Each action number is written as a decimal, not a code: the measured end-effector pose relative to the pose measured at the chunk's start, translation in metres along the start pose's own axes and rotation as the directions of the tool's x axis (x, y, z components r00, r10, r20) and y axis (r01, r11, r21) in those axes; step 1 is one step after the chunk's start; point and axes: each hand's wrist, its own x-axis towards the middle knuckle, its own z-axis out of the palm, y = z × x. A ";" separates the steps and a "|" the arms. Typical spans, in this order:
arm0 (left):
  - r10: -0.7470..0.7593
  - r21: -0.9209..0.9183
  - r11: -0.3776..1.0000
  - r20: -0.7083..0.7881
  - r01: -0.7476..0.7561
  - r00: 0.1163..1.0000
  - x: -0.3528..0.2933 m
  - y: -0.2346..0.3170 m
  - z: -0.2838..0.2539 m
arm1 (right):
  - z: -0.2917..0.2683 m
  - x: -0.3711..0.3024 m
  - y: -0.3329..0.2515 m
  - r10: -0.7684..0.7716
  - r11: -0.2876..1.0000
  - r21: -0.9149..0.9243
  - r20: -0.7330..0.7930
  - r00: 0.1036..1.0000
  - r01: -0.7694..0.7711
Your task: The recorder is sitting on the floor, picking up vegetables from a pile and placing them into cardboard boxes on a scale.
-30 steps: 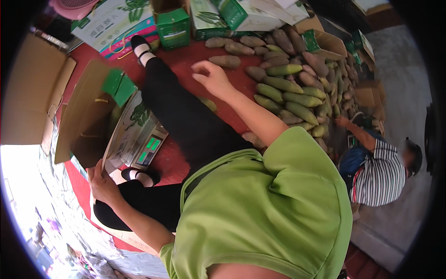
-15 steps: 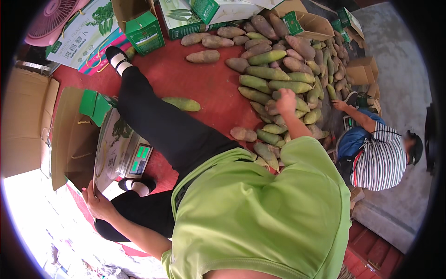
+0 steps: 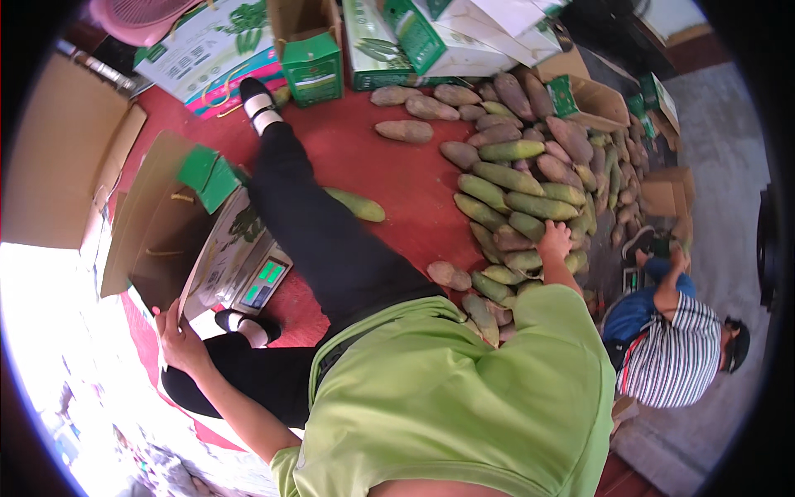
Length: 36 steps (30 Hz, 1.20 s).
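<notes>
At the left, my left hand [image 3: 179,338] is closed on the edge of an open cardboard carton [image 3: 217,240]. The carton rests on a digital scale [image 3: 263,282] with a lit green display, its green end flap [image 3: 207,178] folded out. My right hand [image 3: 555,242] reaches into a heap of long radishes on the red floor. Its fingers curl over the end of a green radish [image 3: 525,224]; their undersides are hidden. Close by lie more green radishes [image 3: 507,176] and brownish, soil-covered ones [image 3: 568,137].
A loose green radish [image 3: 354,204] lies beside my outstretched leg. Cartons [image 3: 311,70] and a pink fan [image 3: 145,18] stand at the far side. To the right, another person in a striped shirt [image 3: 675,352] crouches near a second scale [image 3: 633,279]. A large brown carton [image 3: 58,157] stands far left.
My right hand has come down from above the heap onto the radishes. My left hand keeps hold of the carton. The view has shifted, and the other person's arm has drawn back.
</notes>
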 end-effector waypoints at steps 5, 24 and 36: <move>0.048 -0.042 0.998 -0.047 -0.050 0.998 0.007 0.009 -0.003 | 0.009 -0.010 0.000 -0.131 0.983 0.131 -0.008 0.991 0.131; 0.028 -0.098 0.995 0.013 -0.027 1.000 0.007 0.011 -0.019 | -0.275 -0.109 -0.232 -0.517 0.192 0.188 -0.815 0.262 0.963; 0.080 -0.106 0.991 0.023 -0.077 0.997 0.006 0.005 -0.015 | -0.352 -0.315 -0.426 -0.673 -0.204 -0.226 -0.674 -0.304 0.953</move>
